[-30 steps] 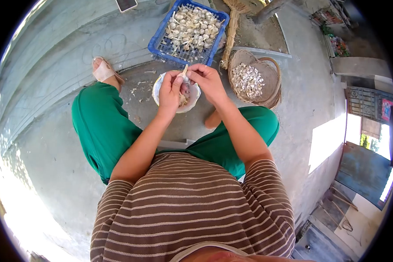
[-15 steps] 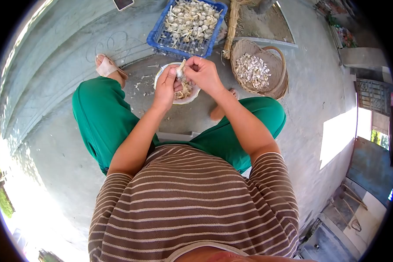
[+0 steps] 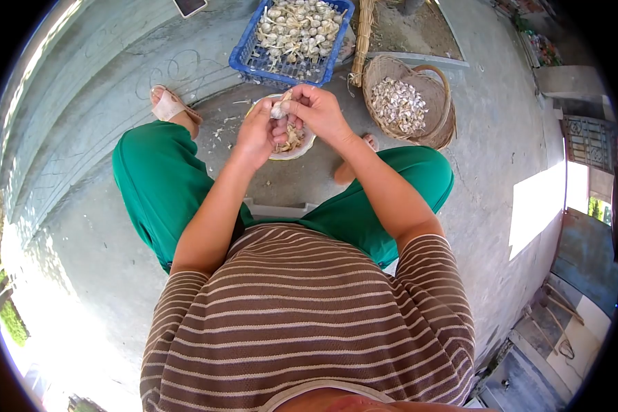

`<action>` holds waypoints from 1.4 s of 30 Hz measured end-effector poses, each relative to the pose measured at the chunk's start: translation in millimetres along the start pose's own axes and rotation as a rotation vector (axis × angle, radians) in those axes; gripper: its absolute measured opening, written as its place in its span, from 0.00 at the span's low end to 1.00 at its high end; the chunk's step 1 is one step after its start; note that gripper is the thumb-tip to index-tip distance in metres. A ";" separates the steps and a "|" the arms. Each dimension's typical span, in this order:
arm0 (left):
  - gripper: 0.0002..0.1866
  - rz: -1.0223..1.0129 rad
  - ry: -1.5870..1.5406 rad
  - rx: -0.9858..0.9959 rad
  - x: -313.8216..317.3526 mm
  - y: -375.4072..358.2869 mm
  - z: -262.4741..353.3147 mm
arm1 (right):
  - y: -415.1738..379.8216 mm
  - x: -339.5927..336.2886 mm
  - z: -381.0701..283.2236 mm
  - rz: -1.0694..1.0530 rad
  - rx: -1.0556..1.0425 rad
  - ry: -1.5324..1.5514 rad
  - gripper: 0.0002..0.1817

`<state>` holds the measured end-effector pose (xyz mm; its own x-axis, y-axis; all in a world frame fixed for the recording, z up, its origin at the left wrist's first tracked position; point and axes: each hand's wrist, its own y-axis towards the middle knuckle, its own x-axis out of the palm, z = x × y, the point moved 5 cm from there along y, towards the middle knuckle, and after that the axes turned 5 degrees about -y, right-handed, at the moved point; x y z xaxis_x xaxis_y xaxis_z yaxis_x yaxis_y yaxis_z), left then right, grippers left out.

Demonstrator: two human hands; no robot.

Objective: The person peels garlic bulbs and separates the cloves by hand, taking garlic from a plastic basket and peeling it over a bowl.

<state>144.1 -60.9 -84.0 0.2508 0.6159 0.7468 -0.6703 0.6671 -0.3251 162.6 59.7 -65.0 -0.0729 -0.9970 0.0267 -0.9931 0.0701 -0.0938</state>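
A whitish garlic bulb (image 3: 277, 110) is held between both hands, over a pale bowl (image 3: 296, 155). My left hand (image 3: 257, 134) is closed around the bulb's lower side. My right hand (image 3: 318, 115) pinches the bulb's dry stem with thumb and fingers. Brown, papery garlic skins (image 3: 292, 139) lie in the bowl below, partly hidden by the hands. Ahead of the hands, a blue plastic crate (image 3: 281, 74) holds many whole garlic bulbs (image 3: 301, 31). To the right, a wicker basket (image 3: 441, 120) contains loose garlic cloves (image 3: 398, 105).
Bits of skin (image 3: 220, 130) are scattered on the concrete floor left of the bowl. A straw bundle (image 3: 362, 44) stands between crate and basket. A dark flat device (image 3: 189, 6) lies at the top left. My green-trousered legs flank the bowl.
My right hand has shifted slightly lower against the bulb, and the stem is now tilted and more covered by its fingers. The whole view has moved a little.
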 end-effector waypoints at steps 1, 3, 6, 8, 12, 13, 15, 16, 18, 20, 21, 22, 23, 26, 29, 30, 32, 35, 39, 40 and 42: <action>0.15 0.106 0.118 0.081 -2.4 -0.7 2.6 | -0.2 -1.4 -0.3 0.032 0.006 -0.039 0.05; 0.14 0.096 0.342 0.224 -7.6 0.6 4.0 | 0.1 -2.3 2.4 0.038 0.019 -0.058 0.05; 0.13 0.049 0.519 0.332 -18.4 3.9 3.4 | 2.7 -2.5 8.3 0.032 0.024 -0.085 0.05; 0.12 0.014 0.472 0.293 -24.2 5.4 -0.8 | 3.8 -1.7 11.1 0.020 0.017 -0.090 0.05; 0.12 0.118 0.412 0.194 -18.9 2.3 -0.9 | 5.8 -2.1 12.7 -0.024 0.037 -0.082 0.05; 0.12 0.153 0.384 0.164 -19.3 1.9 -1.2 | 6.9 -2.1 15.2 -0.054 0.049 -0.080 0.05; 0.13 0.131 0.363 0.126 -21.9 2.8 -1.3 | 8.3 -2.6 19.7 -0.069 0.062 -0.051 0.04; 0.13 0.109 0.342 0.093 -23.3 3.4 -1.7 | 9.1 -2.3 21.7 -0.086 0.072 -0.023 0.04; 0.13 0.099 0.328 0.063 -27.1 3.2 -1.0 | 9.5 -3.6 24.7 -0.121 0.091 -0.017 0.04; 0.13 0.088 0.315 0.034 -30.3 2.7 -0.4 | 10.4 -2.9 27.5 -0.155 0.109 -0.011 0.04; 0.13 0.078 0.279 0.016 -32.0 2.6 -0.7 | 11.4 -2.5 28.1 -0.158 0.094 0.020 0.04; 0.14 0.067 0.243 -0.001 -33.3 2.5 -1.2 | 11.7 -1.8 28.7 -0.162 0.078 0.051 0.05; 0.14 0.067 0.244 -0.002 -34.7 2.5 -1.0 | 11.3 -1.2 30.1 -0.161 0.078 0.051 0.05; 0.14 0.039 0.198 -0.018 -34.7 4.4 -2.1 | 12.5 2.0 36.6 -0.144 0.105 0.125 0.06; 0.12 0.175 0.241 0.035 -37.2 5.2 -0.3 | 14.7 -3.0 67.1 -0.002 0.172 0.169 0.07; 0.13 0.241 0.282 0.074 -39.2 5.1 1.7 | 14.8 -5.0 74.1 -0.001 0.174 -0.137 0.09; 0.13 0.308 0.325 0.119 -43.6 6.0 5.1 | 17.2 -8.7 99.1 -0.001 0.168 -0.443 0.12; 0.13 0.320 0.351 0.167 -49.1 6.1 9.6 | 14.7 1.5 94.1 0.124 -0.586 -1.049 0.14; 0.12 0.269 0.371 0.281 -41.4 6.8 12.7 | 23.7 4.6 54.7 -0.038 0.023 -0.186 0.11; 0.12 0.260 0.409 0.306 -39.9 7.3 12.8 | 19.4 9.6 38.8 -0.063 0.088 -0.104 0.11; 0.12 0.241 0.421 0.287 -38.8 8.4 10.5 | 16.6 13.7 37.7 -0.086 0.159 -0.022 0.12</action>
<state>121.4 -83.6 -109.7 0.2846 0.8903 0.3554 -0.8915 0.3821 -0.2433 148.6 45.9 -103.7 0.0151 -0.9997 0.0193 -0.9686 -0.0194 -0.2480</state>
